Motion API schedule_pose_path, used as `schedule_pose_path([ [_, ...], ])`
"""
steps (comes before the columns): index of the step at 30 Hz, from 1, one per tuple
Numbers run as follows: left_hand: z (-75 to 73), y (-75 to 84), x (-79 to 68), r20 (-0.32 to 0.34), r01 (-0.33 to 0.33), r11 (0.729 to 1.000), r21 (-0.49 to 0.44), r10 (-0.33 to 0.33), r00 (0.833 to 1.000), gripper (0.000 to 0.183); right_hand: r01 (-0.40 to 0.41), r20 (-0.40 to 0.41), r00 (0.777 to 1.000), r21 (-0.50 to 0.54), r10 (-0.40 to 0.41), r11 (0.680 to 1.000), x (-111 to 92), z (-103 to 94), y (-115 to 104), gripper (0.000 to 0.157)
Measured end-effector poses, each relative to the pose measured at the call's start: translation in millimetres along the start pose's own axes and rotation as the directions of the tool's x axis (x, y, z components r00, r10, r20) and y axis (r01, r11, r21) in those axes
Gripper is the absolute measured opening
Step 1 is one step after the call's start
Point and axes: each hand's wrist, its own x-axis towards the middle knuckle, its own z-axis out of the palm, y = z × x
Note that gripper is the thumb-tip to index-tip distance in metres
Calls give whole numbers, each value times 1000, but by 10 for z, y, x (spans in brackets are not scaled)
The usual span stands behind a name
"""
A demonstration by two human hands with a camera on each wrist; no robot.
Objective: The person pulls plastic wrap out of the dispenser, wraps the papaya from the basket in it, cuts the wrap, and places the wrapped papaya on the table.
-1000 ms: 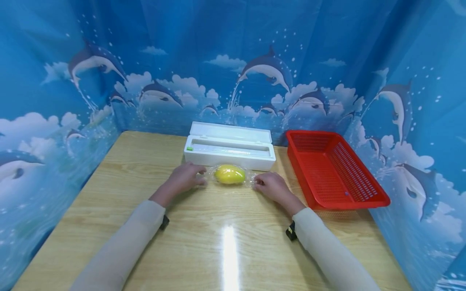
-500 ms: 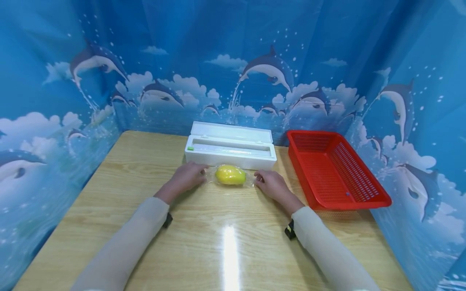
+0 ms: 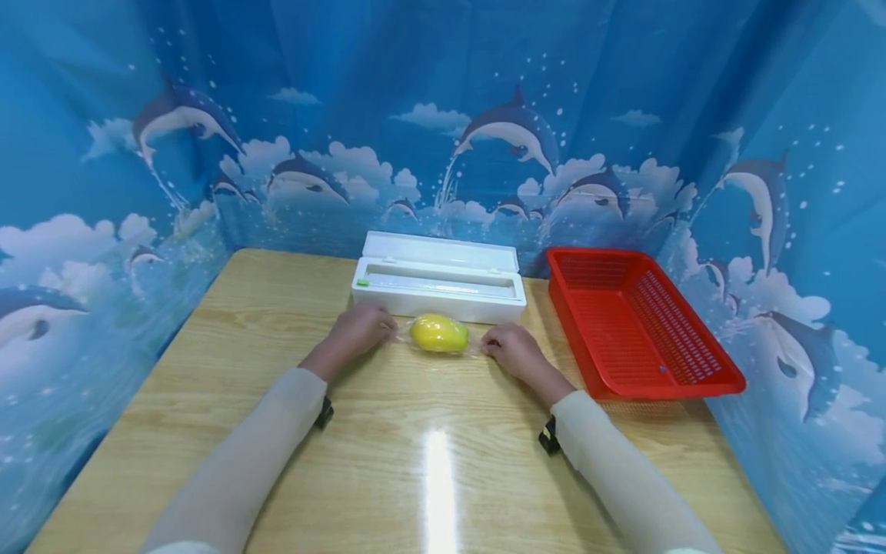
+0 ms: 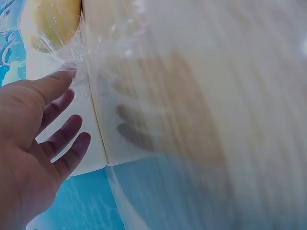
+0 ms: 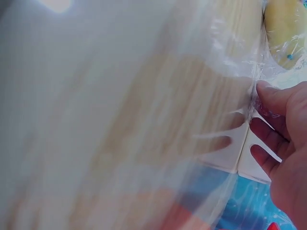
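A yellow, mango-like fruit (image 3: 439, 333) with a greenish right end lies in clear plastic wrap (image 4: 72, 50) in the middle of the table. My left hand (image 3: 360, 329) pinches the film's left end between thumb and forefinger, the other fingers spread apart in the left wrist view. At the opposite end my right hand (image 3: 515, 350) pinches the gathered film, its thumb (image 5: 271, 96) near the fruit. Just behind stands a white cling film dispenser (image 3: 388, 298), lid up, with a long slot inside.
A red perforated basket (image 3: 571, 331) sits at the right, beyond my right hand. The wooden table (image 3: 277, 292) meets a blue dolphin-printed curtain (image 3: 429, 177) on its back and sides.
My left hand has moved slightly right toward the fruit, its fingers closing on the film. My right hand's fingers have drawn together on the other end. Dispenser and basket stay put.
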Motion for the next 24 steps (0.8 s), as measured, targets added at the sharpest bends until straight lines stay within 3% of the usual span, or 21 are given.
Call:
schedule_pose_path([
  [7, -1, 1, 43, 13, 21, 1000, -4, -21, 1000, 9, -66, 26, 997, 2, 66, 998, 22, -3, -11, 6],
  [14, 7, -22, 50, 24, 5, 1000, 3, -5, 1000, 13, -22, 22, 1000, -30, 22, 999, 17, 8, -26, 9],
  [18, -40, -75, 28, 52, 1, 998, -61, 2, 999, 21, 15, -13, 1000, -48, -16, 999, -10, -43, -19, 19],
  [21, -104, -64, -3, 46, 19, 992, -121, -14, 999, 28, 26, -75, 997, -6, -27, 1000, -3, -96, -31, 24],
  [24, -142, 58, -28, 20, 28, 986, -166, -25, 999, 29, 15, -98, 995, 104, -5, 994, 29, -139, -75, 27],
])
